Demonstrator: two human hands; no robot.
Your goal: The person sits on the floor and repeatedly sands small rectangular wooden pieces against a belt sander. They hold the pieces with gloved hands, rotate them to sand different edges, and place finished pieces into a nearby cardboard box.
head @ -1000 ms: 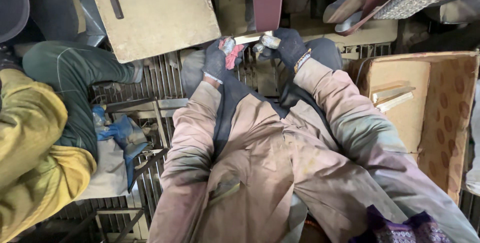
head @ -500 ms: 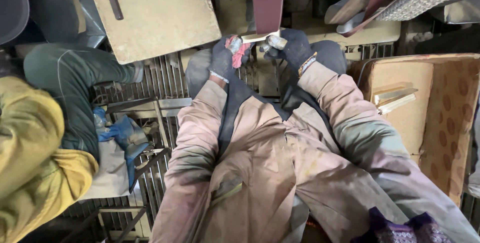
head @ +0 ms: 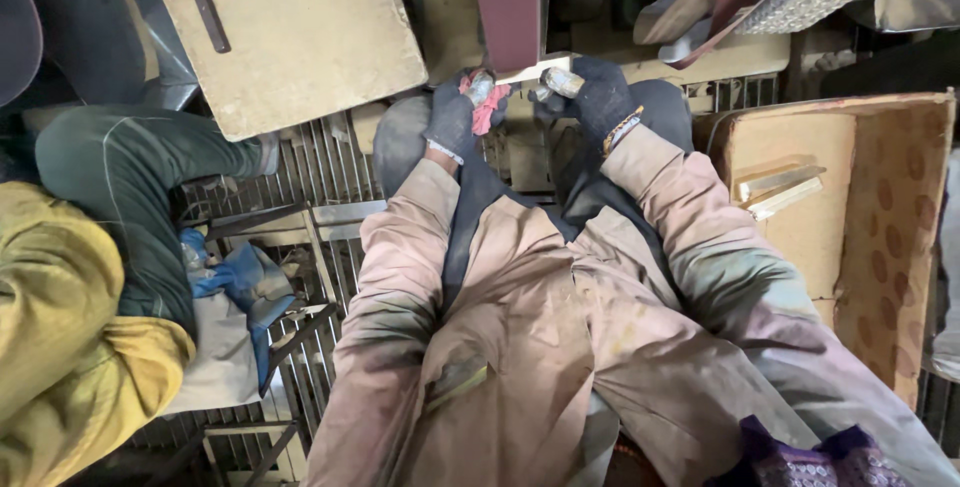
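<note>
My left hand (head: 458, 115) and my right hand (head: 597, 97), both in dark gloves, grip the two ends of a pale flat metal bar (head: 530, 72). The bar lies crosswise just below a dark red sanding belt (head: 510, 2) that runs upward out of view. A red patch shows on the left glove near the bar. My pinkish sleeves and jacket fill the lower middle of the view.
A cardboard box (head: 890, 217) at the right holds pale metal bars (head: 775, 187). A tan board (head: 290, 27) lies at the upper left over a metal grating floor (head: 320, 167). Another person in yellow and green (head: 90, 277) sits at the left beside blue cloth (head: 235, 282).
Both hands with the bar have shifted slightly up toward the belt; the right hand has turned a little.
</note>
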